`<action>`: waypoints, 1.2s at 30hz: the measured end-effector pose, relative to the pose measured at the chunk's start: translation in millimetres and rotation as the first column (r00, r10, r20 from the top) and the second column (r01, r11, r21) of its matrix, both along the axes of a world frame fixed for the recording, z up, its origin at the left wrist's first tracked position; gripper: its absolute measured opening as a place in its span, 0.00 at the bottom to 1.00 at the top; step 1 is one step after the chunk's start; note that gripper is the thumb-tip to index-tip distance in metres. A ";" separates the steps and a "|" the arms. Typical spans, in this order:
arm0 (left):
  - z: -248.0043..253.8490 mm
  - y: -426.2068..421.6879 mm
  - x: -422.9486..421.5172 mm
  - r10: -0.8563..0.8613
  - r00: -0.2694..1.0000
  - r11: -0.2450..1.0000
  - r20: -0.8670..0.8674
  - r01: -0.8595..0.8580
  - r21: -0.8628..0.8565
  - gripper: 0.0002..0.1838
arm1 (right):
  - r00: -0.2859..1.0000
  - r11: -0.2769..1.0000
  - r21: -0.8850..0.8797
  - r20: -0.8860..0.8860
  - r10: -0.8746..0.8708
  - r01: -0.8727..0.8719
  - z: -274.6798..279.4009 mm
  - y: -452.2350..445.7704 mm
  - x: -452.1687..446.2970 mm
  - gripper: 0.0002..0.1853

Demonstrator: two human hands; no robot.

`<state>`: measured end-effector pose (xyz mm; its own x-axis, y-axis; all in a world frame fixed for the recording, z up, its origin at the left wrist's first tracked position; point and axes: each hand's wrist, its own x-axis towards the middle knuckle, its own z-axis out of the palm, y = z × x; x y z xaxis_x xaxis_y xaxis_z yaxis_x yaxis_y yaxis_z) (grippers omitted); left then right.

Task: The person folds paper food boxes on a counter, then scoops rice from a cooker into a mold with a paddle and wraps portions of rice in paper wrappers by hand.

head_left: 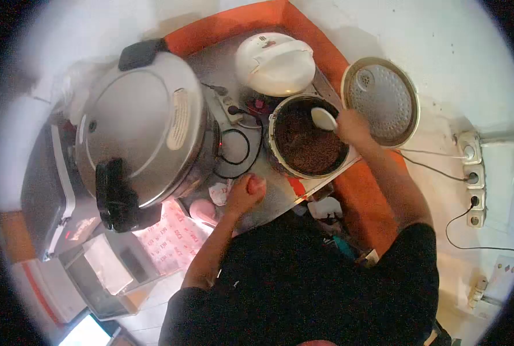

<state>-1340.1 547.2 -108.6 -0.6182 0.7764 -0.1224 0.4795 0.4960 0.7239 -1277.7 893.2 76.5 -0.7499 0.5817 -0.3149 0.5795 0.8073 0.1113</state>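
My right hand (354,128) is closed around the handle of a white rice paddle (324,119). The paddle's broad end is over an open rice cooker (271,151) holding dark brown, grainy food (306,151) that looks like cooked rice. The cooker's round, dimpled lid (389,95) stands open to the right, behind my right hand. My left hand (245,195) is closed at the counter's front, left of the cooker. Something reddish shows at its fingers, too unclear to name. A small pink round object (202,211) lies left of that hand.
A large steel cooker (141,127) with black handles fills the left side. Behind the open cooker sits a white closed appliance (275,64). A black cord (248,144) loops between the cookers. Wall sockets (473,176) are at right. Pink printed paper (170,236) lies front left.
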 end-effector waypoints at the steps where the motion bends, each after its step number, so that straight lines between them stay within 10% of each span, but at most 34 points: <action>1: 7.5 -0.4 -6.6 0.083 0.875 0.992 0.477 -0.118 0.044 0.30 | 1.000 1.000 -0.016 -0.004 -0.017 0.017 -17.6 8.9 -2.9 0.08; 2: 14.8 1.0 -11.8 0.118 0.532 0.968 0.838 -0.248 0.021 0.31 | 0.998 1.000 -0.003 -0.055 0.024 -0.024 -28.2 7.4 -12.4 0.08; 8: 29.1 31.5 -1.6 -0.240 0.087 0.811 0.967 -0.529 0.249 0.40 | 0.937 0.907 -0.260 0.029 0.349 -0.330 -62.4 -27.8 -25.4 0.11; 12: 32.2 45.7 2.1 -0.153 -0.005 0.848 0.988 -0.514 0.129 0.42 | 0.888 0.850 -0.347 0.088 0.451 -0.397 -31.8 -24.2 -9.3 0.10; 19: 39.9 44.9 4.5 -0.251 0.116 0.826 0.961 -0.492 0.276 0.45 | 0.966 0.957 -0.168 0.067 0.250 -0.236 -31.9 4.5 -34.3 0.13; 26: 49.1 55.4 8.8 -0.352 0.272 0.750 0.896 -0.491 0.444 0.46 | 0.954 0.925 -0.381 0.277 0.115 -0.001 12.5 -36.6 -21.4 0.15; 35: 45.2 55.8 10.2 -0.347 0.097 0.781 0.933 -0.521 0.344 0.42 | 0.868 0.793 -0.375 -0.080 0.489 -0.481 -123.0 -8.8 14.3 0.12; 36: 43.8 56.1 11.2 -0.347 0.098 0.780 0.933 -0.522 0.345 0.42 | 0.984 0.840 -0.522 0.007 0.178 -0.148 -77.2 -33.5 5.3 0.11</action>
